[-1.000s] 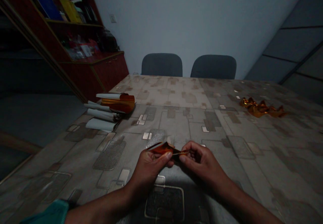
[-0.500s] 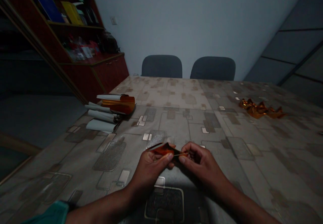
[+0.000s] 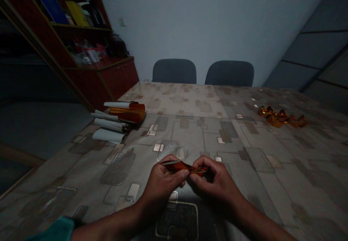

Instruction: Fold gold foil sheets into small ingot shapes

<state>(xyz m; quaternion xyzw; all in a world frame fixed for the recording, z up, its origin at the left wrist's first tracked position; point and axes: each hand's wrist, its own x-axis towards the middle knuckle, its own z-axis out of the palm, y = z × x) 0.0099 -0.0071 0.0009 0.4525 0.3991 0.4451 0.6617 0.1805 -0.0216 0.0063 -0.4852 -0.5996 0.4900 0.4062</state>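
Observation:
Between my two hands, just above the near part of the table, is a piece of shiny orange-gold foil paper (image 3: 176, 166), folded long and narrow. My left hand (image 3: 165, 177) pinches its left part, thumb on the near side and fingers behind. My right hand (image 3: 213, 174) grips the right end with thumb and bent fingers; some of that end is hidden by the fingers. The hands are close together, thumbs almost touching. Several folded gold foil pieces (image 3: 281, 117) with pointed tips stand grouped at the right of the table.
Curled sheets of foil paper (image 3: 127, 113) with pale backs lie at the table's left edge. A patterned cloth covers the table (image 3: 187, 107). Two grey chairs (image 3: 174, 71) stand behind it, and a reddish cabinet (image 3: 116, 76) with filled shelves is at the far left.
The foil paper now lies flatter, its raised dark fold lowered between the hands. My right hand has turned slightly, its fingers curling farther round the right end.

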